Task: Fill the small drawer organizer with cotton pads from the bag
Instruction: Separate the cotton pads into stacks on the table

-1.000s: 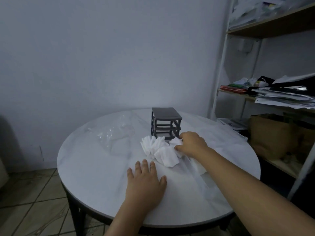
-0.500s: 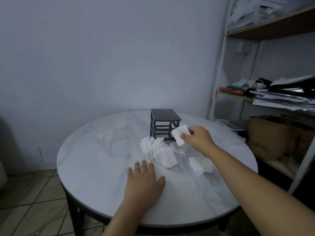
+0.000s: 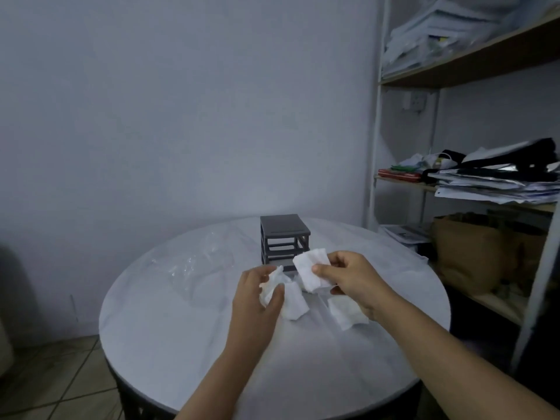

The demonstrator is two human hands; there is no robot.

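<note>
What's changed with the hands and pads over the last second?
The left hand came up off the table and took hold of pads. The right hand lifted a cotton pad from the pile and holds it in front of the drawer organizer. Organizer and plastic bag stayed put.

A round white table point(image 3: 181, 344) stands on a tiled floor point(image 3: 45, 377) before a plain pale wall point(image 3: 181, 101). To its right a shelf unit point(image 3: 375, 131) (white uprights, wooden boards) carries stacked papers point(image 3: 491, 186) on the middle level, more papers point(image 3: 430, 37) on the top board, and a brown bag point(image 3: 466, 253) lower down.
</note>
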